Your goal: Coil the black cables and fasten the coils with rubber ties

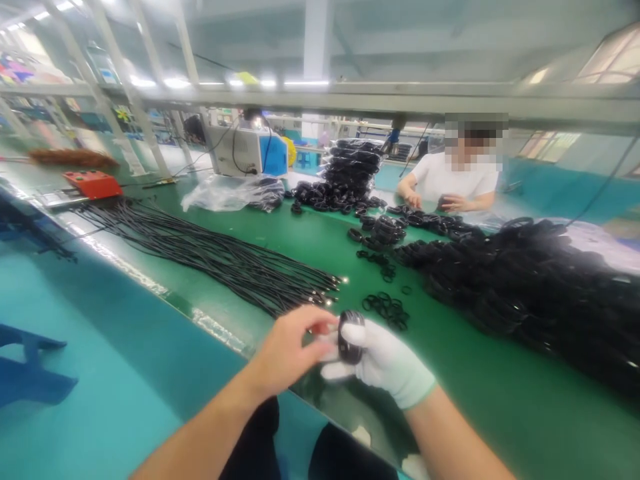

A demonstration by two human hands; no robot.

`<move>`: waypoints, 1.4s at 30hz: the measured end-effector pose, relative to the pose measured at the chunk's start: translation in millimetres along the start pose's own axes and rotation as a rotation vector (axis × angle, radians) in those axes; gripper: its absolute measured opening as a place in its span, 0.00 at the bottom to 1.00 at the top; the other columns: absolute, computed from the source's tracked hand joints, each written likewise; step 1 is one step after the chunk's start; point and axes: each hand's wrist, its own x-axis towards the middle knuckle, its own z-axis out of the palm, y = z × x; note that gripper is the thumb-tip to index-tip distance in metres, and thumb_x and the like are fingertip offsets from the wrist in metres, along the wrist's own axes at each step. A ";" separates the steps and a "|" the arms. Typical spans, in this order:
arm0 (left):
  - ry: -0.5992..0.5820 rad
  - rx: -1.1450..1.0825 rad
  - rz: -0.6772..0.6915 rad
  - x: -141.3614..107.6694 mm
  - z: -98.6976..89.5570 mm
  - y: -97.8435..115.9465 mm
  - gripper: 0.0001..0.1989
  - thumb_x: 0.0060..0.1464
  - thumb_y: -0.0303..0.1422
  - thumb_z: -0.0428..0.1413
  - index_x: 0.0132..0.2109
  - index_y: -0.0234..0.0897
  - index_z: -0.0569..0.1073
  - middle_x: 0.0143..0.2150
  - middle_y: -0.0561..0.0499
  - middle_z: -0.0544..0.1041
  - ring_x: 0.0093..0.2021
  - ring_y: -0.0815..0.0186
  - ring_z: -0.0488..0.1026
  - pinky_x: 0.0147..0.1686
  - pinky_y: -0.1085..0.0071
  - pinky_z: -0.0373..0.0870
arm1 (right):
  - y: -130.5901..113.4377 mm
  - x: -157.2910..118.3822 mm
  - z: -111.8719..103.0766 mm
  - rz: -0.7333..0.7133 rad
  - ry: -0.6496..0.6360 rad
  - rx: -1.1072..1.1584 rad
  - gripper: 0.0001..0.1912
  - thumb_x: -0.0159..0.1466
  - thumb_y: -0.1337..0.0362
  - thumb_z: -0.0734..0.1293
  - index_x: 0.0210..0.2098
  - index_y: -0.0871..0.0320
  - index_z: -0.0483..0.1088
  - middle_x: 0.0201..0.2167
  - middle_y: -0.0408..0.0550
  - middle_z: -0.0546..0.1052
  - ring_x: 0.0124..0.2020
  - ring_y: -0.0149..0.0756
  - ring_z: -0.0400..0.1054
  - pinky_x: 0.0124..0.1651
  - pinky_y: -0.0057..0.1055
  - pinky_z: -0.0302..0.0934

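Observation:
My right hand [383, 360], in a white glove with a pale green cuff, grips a coiled black cable [350, 345] near the table's front edge. The coil stands upright, with the gloved thumb over its near face. Bare and curled, my left hand [295, 347] meets the coil's left side. Its fingertips are pinched together and blurred; what lies between them is hidden. Beyond my hands, a bundle of straight black cables [215, 257] lies with metal plug ends towards me. Small black rings [387, 308] lie loosely just past the coil.
A large heap of black coils [530, 287] covers the right side of the green table [280, 230]. More coils are stacked at the back [353, 167]. A red box [93, 183] sits at the cables' far end. Across the table, a person in white [455, 177] handles coils.

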 end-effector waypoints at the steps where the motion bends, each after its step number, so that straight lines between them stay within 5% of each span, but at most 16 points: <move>1: 0.022 -0.048 -0.050 4.9 -4.5 -0.2 0.11 0.51 0.27 0.55 0.43 0.41 0.71 0.35 0.56 0.74 0.35 0.69 0.69 0.37 0.73 0.65 | -1.9 -1.9 -0.9 0.051 -0.011 0.004 0.18 0.56 0.61 0.70 0.44 0.62 0.69 0.34 0.52 0.74 0.35 0.38 0.71 0.34 0.35 0.69; 7: -0.107 0.017 -0.095 25.4 -5.8 3.8 0.11 0.46 0.23 0.51 0.37 0.39 0.73 0.26 0.58 0.73 0.27 0.70 0.69 0.27 0.76 0.62 | -3.2 -8.6 8.4 0.120 0.002 -0.155 0.16 0.54 0.64 0.70 0.39 0.67 0.70 0.34 0.56 0.75 0.27 0.34 0.72 0.23 0.28 0.69; 15: 0.083 0.191 -0.005 14.6 21.7 -1.4 0.13 0.47 0.22 0.49 0.35 0.39 0.76 0.32 0.53 0.76 0.32 0.68 0.71 0.34 0.74 0.66 | 3.0 -10.8 15.4 0.062 0.070 -0.232 0.13 0.50 0.65 0.72 0.32 0.68 0.71 0.24 0.49 0.73 0.19 0.26 0.65 0.16 0.20 0.64; 19: 0.083 0.217 0.030 15.1 28.0 -6.8 0.13 0.49 0.22 0.48 0.36 0.39 0.76 0.33 0.52 0.76 0.33 0.68 0.71 0.36 0.73 0.66 | 8.3 -8.4 6.4 0.045 0.059 -0.213 0.15 0.51 0.63 0.72 0.34 0.68 0.71 0.28 0.52 0.73 0.20 0.27 0.66 0.17 0.21 0.65; 24: -0.175 0.084 0.015 41.0 8.0 -12.8 0.13 0.48 0.25 0.53 0.42 0.39 0.75 0.35 0.54 0.76 0.32 0.69 0.70 0.32 0.76 0.66 | 1.4 -17.3 -2.8 0.052 0.134 -0.141 0.15 0.53 0.66 0.70 0.39 0.67 0.69 0.32 0.53 0.75 0.29 0.36 0.73 0.26 0.28 0.70; 27: -0.273 0.109 0.023 72.0 2.3 -19.8 0.09 0.52 0.30 0.52 0.41 0.37 0.73 0.35 0.53 0.76 0.31 0.69 0.71 0.32 0.76 0.66 | -4.9 -23.0 -3.0 0.083 0.068 -0.083 0.20 0.52 0.67 0.70 0.44 0.65 0.67 0.35 0.56 0.76 0.36 0.47 0.74 0.31 0.38 0.72; 32: -0.276 0.294 0.062 114.9 45.8 -30.0 0.03 0.48 0.29 0.55 0.33 0.39 0.73 0.32 0.53 0.74 0.35 0.64 0.70 0.39 0.70 0.63 | -5.5 -19.6 0.5 0.181 -0.019 0.023 0.19 0.53 0.64 0.70 0.43 0.68 0.68 0.34 0.58 0.75 0.37 0.47 0.74 0.29 0.38 0.71; 36: -0.294 0.308 0.044 127.6 71.9 -35.9 0.04 0.44 0.28 0.58 0.30 0.39 0.70 0.32 0.53 0.72 0.36 0.63 0.70 0.40 0.69 0.63 | -6.6 -17.3 2.2 0.112 -0.039 0.007 0.23 0.49 0.65 0.72 0.42 0.67 0.67 0.32 0.56 0.75 0.31 0.43 0.74 0.26 0.35 0.71; 39: -0.252 0.270 0.024 125.0 58.1 -31.2 0.03 0.49 0.28 0.54 0.28 0.37 0.67 0.29 0.53 0.70 0.33 0.65 0.68 0.36 0.71 0.62 | -11.5 -17.1 4.0 -0.089 0.109 -0.055 0.24 0.48 0.65 0.73 0.42 0.66 0.66 0.31 0.54 0.75 0.25 0.36 0.71 0.21 0.30 0.68; 42: -0.217 0.090 -0.035 109.9 33.2 -18.3 0.08 0.56 0.34 0.46 0.30 0.37 0.65 0.25 0.56 0.66 0.26 0.69 0.64 0.28 0.75 0.60 | -16.5 -13.0 3.2 -0.399 0.471 -0.095 0.23 0.49 0.63 0.73 0.42 0.63 0.64 0.32 0.49 0.74 0.23 0.29 0.68 0.19 0.24 0.64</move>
